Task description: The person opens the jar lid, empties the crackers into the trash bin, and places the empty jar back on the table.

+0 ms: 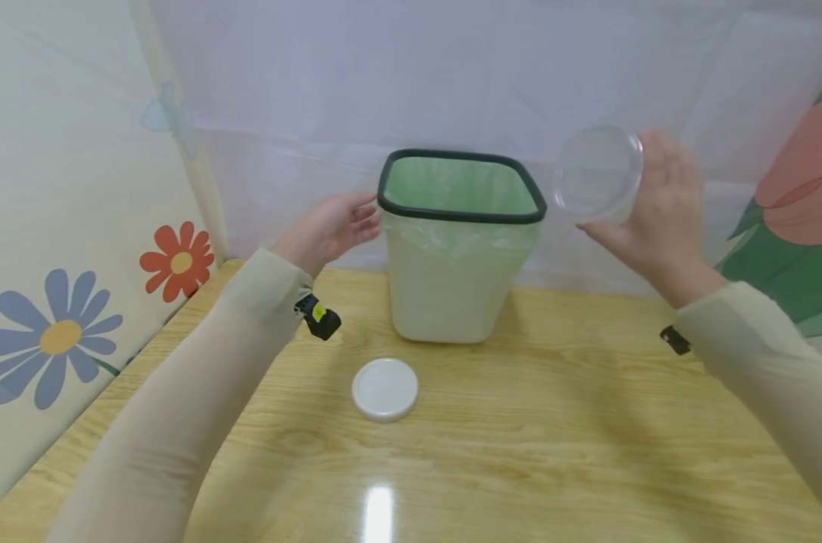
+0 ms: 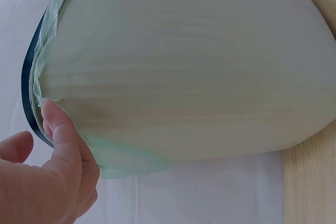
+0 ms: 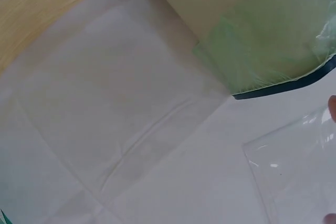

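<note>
A white trash bin (image 1: 455, 279) with a black rim (image 1: 465, 216) and a green bag (image 1: 452, 181) lining it stands upright at the back of the table. Beside its left edge is my left hand (image 1: 336, 230), fingers loosely bent, fingertips right at the bin's side under the rim. Over in the left wrist view, the index fingertip (image 2: 50, 108) overlaps the bag's folded edge. My right hand (image 1: 665, 204) grips a clear plastic jar (image 1: 597, 172) to the right of the bin, about level with the rim, one round end towards the head camera. A round white lid (image 1: 385, 389) lies on the table before the bin.
The wooden table (image 1: 553, 422) reaches back to a white cloth backdrop (image 1: 384, 68). Flower-printed cloth (image 1: 58, 188) hangs along the left, and another printed panel (image 1: 798, 226) stands at the right. Small black cameras (image 1: 323, 320) are strapped at both wrists.
</note>
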### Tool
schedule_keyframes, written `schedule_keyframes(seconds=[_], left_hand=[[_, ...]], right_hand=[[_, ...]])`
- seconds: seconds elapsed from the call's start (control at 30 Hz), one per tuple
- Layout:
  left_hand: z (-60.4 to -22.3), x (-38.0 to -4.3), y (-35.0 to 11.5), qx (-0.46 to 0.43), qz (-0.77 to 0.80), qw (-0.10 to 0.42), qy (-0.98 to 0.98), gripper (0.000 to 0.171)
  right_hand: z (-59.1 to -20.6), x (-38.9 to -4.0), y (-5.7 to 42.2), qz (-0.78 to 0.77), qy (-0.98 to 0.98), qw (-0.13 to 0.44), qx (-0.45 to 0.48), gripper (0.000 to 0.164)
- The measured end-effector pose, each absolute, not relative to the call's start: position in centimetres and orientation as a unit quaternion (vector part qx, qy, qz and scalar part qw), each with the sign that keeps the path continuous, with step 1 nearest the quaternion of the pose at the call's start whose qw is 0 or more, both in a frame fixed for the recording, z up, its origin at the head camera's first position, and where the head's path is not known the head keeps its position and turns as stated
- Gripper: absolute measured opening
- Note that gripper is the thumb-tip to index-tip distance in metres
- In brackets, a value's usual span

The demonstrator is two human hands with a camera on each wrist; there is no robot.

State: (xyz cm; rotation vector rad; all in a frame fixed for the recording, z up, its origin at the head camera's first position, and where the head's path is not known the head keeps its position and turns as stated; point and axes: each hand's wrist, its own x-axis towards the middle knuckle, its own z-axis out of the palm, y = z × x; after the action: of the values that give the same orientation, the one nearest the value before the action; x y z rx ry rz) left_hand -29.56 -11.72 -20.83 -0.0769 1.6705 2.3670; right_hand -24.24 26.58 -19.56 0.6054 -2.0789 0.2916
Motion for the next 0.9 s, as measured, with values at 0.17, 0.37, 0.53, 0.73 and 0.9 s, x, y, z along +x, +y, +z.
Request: schedule_keyframes(seconds=[0.17, 0.37, 0.53, 0.73, 0.9], left_hand=[[-21.4, -28.7, -12.1, -0.021, 0.803, 0.115, 0.585, 0.007], [-21.8, -28.0, -12.0, -0.018, 0.802, 0.114, 0.586, 0.007], [-22.1, -27.7, -12.1, -0.009, 0.798, 0.117, 0.591, 0.008], [-23.1, -26.6, -12.6, -0.003, 0.782, 0.117, 0.612, 0.007], [-23.5, -26.0, -12.7, 0.011, 0.782, 0.119, 0.612, 0.01]], right_hand=[[-20.0, -23.6, 26.3, 0.155, -0.861, 0.433, 0.216, 0.106], [-20.5, -22.3, 26.3, 0.231, -0.86, 0.416, 0.186, 0.11], [-21.1, -21.5, 26.2, 0.269, -0.864, 0.397, 0.154, 0.116], [-22.3, -21.0, 26.0, 0.313, -0.856, 0.383, 0.149, 0.115], [-22.8, -20.4, 25.6, 0.364, -0.848, 0.363, 0.131, 0.111]])
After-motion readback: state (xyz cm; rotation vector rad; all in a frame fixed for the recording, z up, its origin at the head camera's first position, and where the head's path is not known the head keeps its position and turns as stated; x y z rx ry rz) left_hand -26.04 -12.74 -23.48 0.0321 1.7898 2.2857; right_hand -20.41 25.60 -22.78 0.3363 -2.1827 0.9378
